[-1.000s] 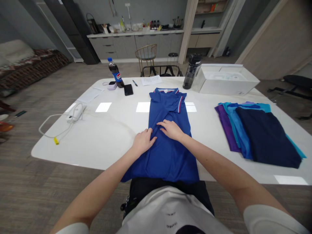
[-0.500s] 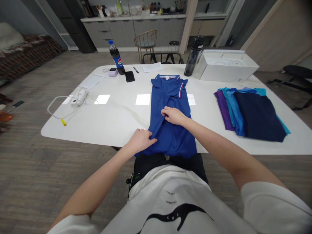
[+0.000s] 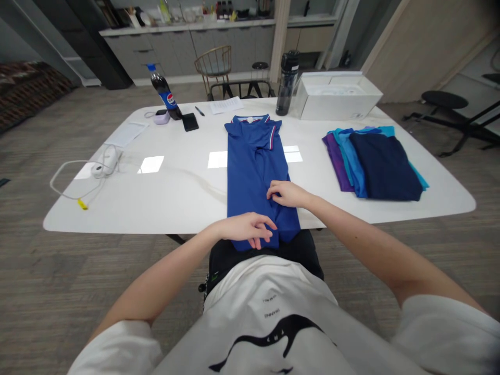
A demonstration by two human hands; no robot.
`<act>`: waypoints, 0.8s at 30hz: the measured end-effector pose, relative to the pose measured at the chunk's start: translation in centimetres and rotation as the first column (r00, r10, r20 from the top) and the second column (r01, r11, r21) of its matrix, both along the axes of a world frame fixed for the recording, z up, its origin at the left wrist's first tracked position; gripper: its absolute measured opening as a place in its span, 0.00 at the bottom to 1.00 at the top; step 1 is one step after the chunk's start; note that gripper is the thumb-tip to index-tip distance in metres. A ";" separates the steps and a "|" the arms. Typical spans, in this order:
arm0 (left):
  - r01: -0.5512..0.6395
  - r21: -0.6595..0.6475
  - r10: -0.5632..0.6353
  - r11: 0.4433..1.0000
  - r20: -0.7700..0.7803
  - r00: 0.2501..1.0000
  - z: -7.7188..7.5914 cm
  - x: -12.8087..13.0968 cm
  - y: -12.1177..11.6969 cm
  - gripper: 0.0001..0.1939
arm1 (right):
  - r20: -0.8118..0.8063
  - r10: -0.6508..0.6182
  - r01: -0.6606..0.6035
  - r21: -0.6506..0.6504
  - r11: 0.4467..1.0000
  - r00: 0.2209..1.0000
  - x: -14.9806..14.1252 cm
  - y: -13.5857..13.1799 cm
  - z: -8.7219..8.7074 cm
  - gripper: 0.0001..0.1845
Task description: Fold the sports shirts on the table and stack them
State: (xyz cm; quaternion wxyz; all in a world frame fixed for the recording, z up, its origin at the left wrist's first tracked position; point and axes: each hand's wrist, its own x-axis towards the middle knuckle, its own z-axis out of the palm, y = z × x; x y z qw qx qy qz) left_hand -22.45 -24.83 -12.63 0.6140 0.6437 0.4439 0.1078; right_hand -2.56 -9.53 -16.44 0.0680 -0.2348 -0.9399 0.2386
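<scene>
A blue polo shirt (image 3: 250,172) lies lengthwise on the white table, its striped collar at the far end and a sleeve with a red and white trim turned inward. Its sides are folded toward the middle, and the lower end hangs over the near table edge. Above that lower end is my left hand (image 3: 250,227), fingers apart and holding nothing. My right hand (image 3: 288,194) rests on the shirt's right half, with bent fingers closed on the cloth near the fold; the fingertips are partly hidden.
Folded clothes (image 3: 385,166) are stacked on the right. Behind stand a white box (image 3: 338,101) and a dark water bottle (image 3: 287,86). A cola bottle (image 3: 166,94), a phone (image 3: 190,122), papers (image 3: 127,134) and a white device with a cable (image 3: 107,160) are toward the left.
My left hand has let go of the shirt's left edge and moved right, over the hem. The left side now lies folded inward and straight. My right hand has moved nearer to me along the shirt.
</scene>
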 end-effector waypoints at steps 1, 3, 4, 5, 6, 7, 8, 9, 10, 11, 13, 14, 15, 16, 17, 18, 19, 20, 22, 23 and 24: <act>-0.023 0.103 0.028 0.994 -0.046 0.999 -0.8 -0.7 0.6 0.17 | -0.008 -0.001 0.001 -0.017 1.000 1.000 0.6 -0.4 -0.2 0.12; -0.032 0.396 0.111 0.918 -0.179 0.978 -2.5 -2.4 1.6 0.13 | -0.042 0.007 -0.008 -0.038 0.999 0.999 1.5 -1.3 -0.6 0.11; 0.004 0.516 0.136 0.857 -0.234 0.963 -3.3 -3.2 2.0 0.14 | -0.052 0.019 -0.021 -0.044 0.999 0.998 1.8 -1.8 -0.8 0.11; 0.051 0.598 0.143 0.800 -0.273 0.951 -4.0 -4.0 2.4 0.16 | -0.052 0.033 -0.035 -0.046 0.998 0.998 2.0 -2.2 -0.9 0.12; 0.096 0.643 0.132 0.759 -0.298 0.946 -4.6 -4.8 2.6 0.18 | -0.043 0.048 -0.050 -0.050 0.998 0.998 2.1 -2.6 -1.1 0.12; 0.131 0.662 0.109 0.738 -0.309 0.945 -5.0 -5.5 2.7 0.21 | -0.035 0.060 -0.062 -0.056 0.996 0.998 2.2 -2.9 -1.2 0.12; 0.149 0.667 0.088 0.730 -0.308 0.947 -5.2 -6.1 2.7 0.24 | -0.034 0.070 -0.072 -0.069 0.995 0.997 2.3 -3.0 -1.3 0.12; 0.150 0.663 0.074 0.733 -0.298 0.952 -5.3 -6.6 2.7 0.26 | -0.045 0.075 -0.078 -0.090 0.993 0.996 2.4 -3.0 -1.5 0.12; 0.142 0.652 0.066 0.745 -0.284 0.956 -5.3 -7.1 2.6 0.29 | -0.066 0.076 -0.084 -0.119 0.989 0.995 2.6 -2.9 -1.5 0.13; 0.129 0.635 0.062 0.761 -0.270 0.961 -5.1 -7.5 2.5 0.30 | -0.091 0.076 -0.089 -0.151 0.984 0.993 2.9 -2.8 -1.5 0.15; 0.099 0.588 0.062 0.803 -0.247 0.967 -4.8 -8.3 2.1 0.32 | -0.128 0.078 -0.103 -0.206 0.973 0.989 3.8 -2.3 -1.4 0.19; 0.091 0.562 0.057 0.822 -0.240 0.969 -4.6 -8.7 1.9 0.33 | -0.133 0.077 -0.105 -0.223 0.969 0.988 4.4 -2.0 -1.2 0.21; 0.092 0.536 0.045 0.839 -0.236 0.971 -4.6 -9.1 1.6 0.33 | -0.128 0.074 -0.103 -0.234 0.967 0.989 5.1 -1.8 -1.1 0.21; 0.097 0.514 0.030 0.852 -0.233 0.972 -4.5 -9.4 1.4 0.33 | -0.113 0.072 -0.098 -0.240 0.966 0.991 5.8 -1.6 -0.9 0.21; 0.103 0.495 0.015 0.863 -0.229 0.973 -4.6 -9.7 1.1 0.33 | -0.093 0.068 -0.089 -0.243 0.966 0.993 6.5 -1.5 -0.7 0.21; 0.108 0.481 0.002 0.870 -0.223 0.975 -4.7 -10.0 0.9 0.31 | -0.070 0.066 -0.082 -0.244 0.966 0.995 7.2 -1.4 -0.6 0.21; 0.108 0.471 -0.006 0.875 -0.214 0.977 -4.8 -10.3 0.6 0.30 | -0.048 0.066 -0.076 -0.241 0.968 0.997 7.8 -1.3 -0.6 0.20; 0.103 0.467 -0.008 0.878 -0.201 0.980 -4.9 -10.5 0.5 0.27 | -0.030 0.068 -0.073 -0.235 0.969 0.997 8.2 -1.3 -0.6 0.18; 0.091 0.469 -0.011 0.878 -0.172 0.985 -5.1 -10.8 0.3 0.23 | -0.009 0.078 -0.079 -0.213 0.974 0.997 8.7 -1.2 -0.7 0.14; 0.092 0.475 -0.016 0.875 -0.160 0.987 -5.2 -10.8 0.4 0.20 | -0.002 0.086 -0.085 -0.199 0.976 0.996 8.7 -1.2 -0.9 0.12; 0.094 0.483 -0.021 0.870 -0.154 0.988 -5.3 -10.9 0.5 0.18 | 0.007 0.096 -0.093 -0.185 0.978 0.995 8.7 -1.2 -1.1 0.10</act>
